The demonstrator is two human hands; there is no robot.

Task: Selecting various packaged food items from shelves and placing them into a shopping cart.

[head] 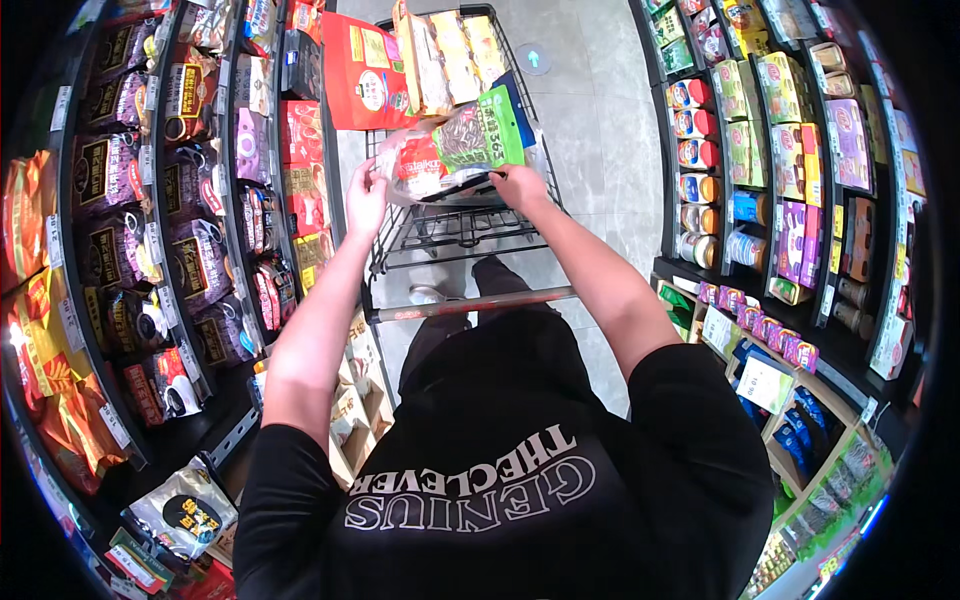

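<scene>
My left hand (pixel 367 196) is at the near left edge of a clear plastic bag (pixel 405 191), its fingers curled on the film. A red and white packet (pixel 418 159) shows through the bag. Across from it, my right hand (pixel 520 187) has its fingers closed on a thin dark object (pixel 472 183), whose kind I cannot make out. Just beyond those fingers a green pouch (pixel 508 124) with a window of dark, grain-like contents leans over the bag. All this sits in a black wire shopping cart (pixel 457 234), where a large red bag (pixel 367 79) stands at the far left.
Yellow and white packages (pixel 461 52) fill the cart's far end. The cart's handle (pixel 480 304) crosses before my waist. Shelves of bagged goods (pixel 112 176) line the left; jars (pixel 697 154) and boxes (pixel 795 161) stand on the right shelves. Grey tiled floor (pixel 607 135) runs alongside the cart.
</scene>
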